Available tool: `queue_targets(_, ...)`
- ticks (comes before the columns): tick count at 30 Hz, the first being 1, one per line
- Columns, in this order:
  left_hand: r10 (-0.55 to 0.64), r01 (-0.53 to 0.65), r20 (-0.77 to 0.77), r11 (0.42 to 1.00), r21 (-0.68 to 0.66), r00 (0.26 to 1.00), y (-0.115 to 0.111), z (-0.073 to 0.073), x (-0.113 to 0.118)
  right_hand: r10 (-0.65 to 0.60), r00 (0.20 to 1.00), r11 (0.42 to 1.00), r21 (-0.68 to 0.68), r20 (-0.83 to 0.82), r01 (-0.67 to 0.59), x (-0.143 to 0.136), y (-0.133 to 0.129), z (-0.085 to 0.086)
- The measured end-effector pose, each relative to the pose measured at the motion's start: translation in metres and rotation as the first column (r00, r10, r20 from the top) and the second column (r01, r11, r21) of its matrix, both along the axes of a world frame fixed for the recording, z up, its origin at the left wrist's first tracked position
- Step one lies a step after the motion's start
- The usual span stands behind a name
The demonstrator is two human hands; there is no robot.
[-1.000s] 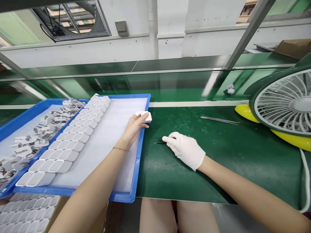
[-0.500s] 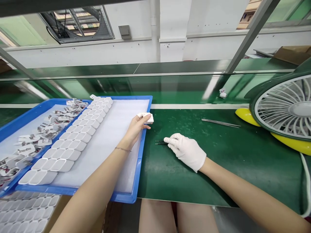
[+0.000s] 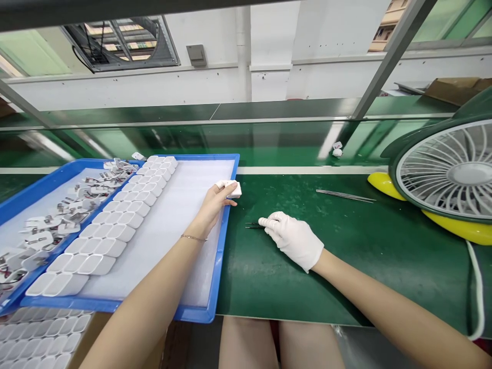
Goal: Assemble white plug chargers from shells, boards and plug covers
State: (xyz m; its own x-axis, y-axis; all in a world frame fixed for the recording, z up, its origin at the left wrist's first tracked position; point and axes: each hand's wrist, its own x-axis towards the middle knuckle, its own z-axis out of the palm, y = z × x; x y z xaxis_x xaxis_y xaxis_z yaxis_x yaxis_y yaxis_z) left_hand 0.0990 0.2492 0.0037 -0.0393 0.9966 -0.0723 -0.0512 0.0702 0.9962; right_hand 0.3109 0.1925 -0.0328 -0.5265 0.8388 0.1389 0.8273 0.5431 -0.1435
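My left hand (image 3: 216,205), ungloved on the palm and with white coverings on some fingertips, pinches a small white plastic housing (image 3: 234,190) above the right rim of a blue tray (image 3: 221,251). In that tray, white rounded plastic housings (image 3: 96,264) stand in rows along the left side. My right hand (image 3: 292,240), in a white glove, is closed around dark-tipped tweezers (image 3: 252,225) that point left, low over the green table (image 3: 346,277). The tweezers' rear part is hidden by the glove.
A second blue tray (image 3: 34,189) at left holds white plug parts (image 3: 40,238) with wires. Metal tweezers (image 3: 346,196) lie beyond my right hand. A green fan (image 3: 453,171) with yellow feet stands at right. More white housings (image 3: 42,341) sit below left.
Small white pieces on the green strip behind the table have slid left. Both hands keep their hold and nearly their place; the view shifts slightly.
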Motion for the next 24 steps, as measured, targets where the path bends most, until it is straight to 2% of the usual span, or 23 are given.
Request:
queue_targets(4, -0.002, 0.002, -0.005, 1.000, -0.001, 1.000, 0.000, 0.000, 0.000, -0.090, 0.983, 0.996, -0.001, -0.160, 0.091, 0.007, 0.004, 0.000)
queue_targets(8, -0.004, 0.004, -0.015, 1.000, 0.004, 1.000, 0.001, 0.000, -0.001, -0.219, 0.906, 0.973, -0.011, -0.362, 0.231, 0.023, 0.018, -0.003)
queue_targets(11, -0.013, 0.014, -0.022, 1.000, 0.014, 1.000, 0.002, -0.001, -0.002, -0.232, 0.870, 0.971, -0.048, -0.434, 0.235, 0.029, 0.029, -0.009)
queue_targets(18, -0.025, 0.025, -0.019, 0.999, 0.023, 1.000, 0.003, -0.002, -0.004, -0.054, 0.944, 0.998, -0.029, -0.324, 0.047, -0.001, 0.037, -0.018)
queue_targets(24, -0.029, 0.029, -0.014, 1.000, 0.006, 0.999, 0.005, -0.004, -0.004, -0.042, 0.973, 0.999, -0.016, -0.228, 0.040, -0.014, 0.043, -0.015)
